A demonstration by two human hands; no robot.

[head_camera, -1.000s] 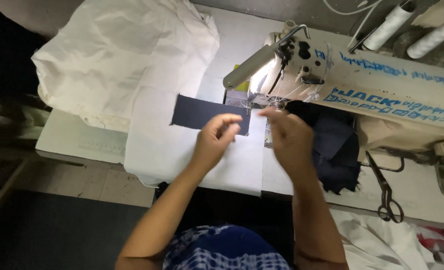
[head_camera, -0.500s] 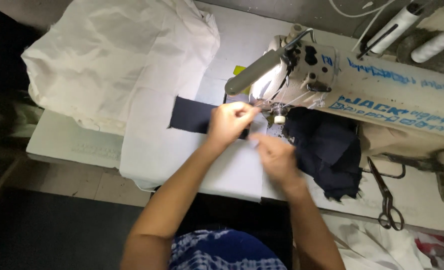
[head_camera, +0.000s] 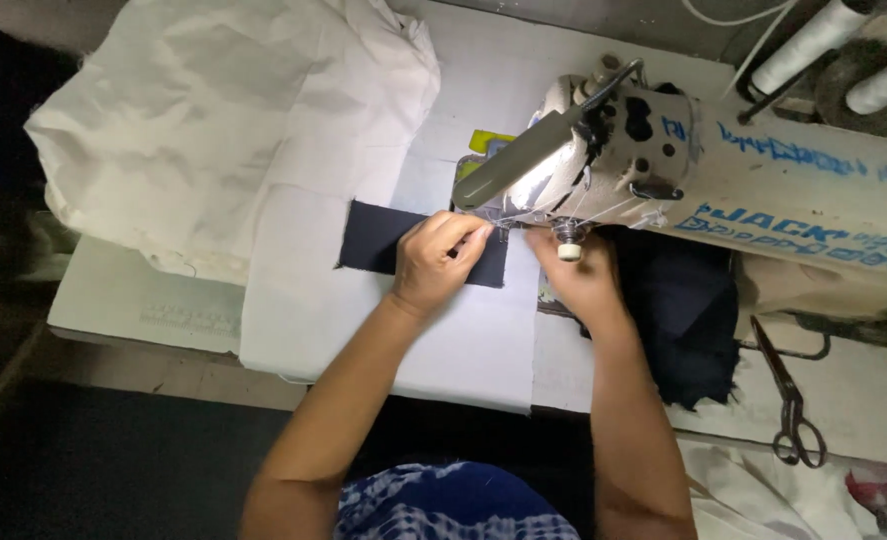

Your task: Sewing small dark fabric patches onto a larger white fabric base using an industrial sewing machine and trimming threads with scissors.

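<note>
A garment sewing workshop: an industrial sewing machine (head_camera: pixel 723 190) with a lit needle lamp stands on a worn white tabletop (head_camera: pixel 143 300), with thread cones (head_camera: pixel 813 45) behind it, scissors (head_camera: pixel 788 400) beside it, and heaps of white fabric (head_camera: pixel 233 130) and dark cloth (head_camera: pixel 688 320).

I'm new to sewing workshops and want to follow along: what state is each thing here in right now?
Left hand: fingers curled, pressing the dark fabric piece, which lies flat.
Right hand: at the needle area, grip hidden.
Sewing machine: lamp lit.
White cloth: heaped, crumpled.
Dark fabric pile: bunched.
Scissors: lying closed.
Thread spools: upright.
</note>
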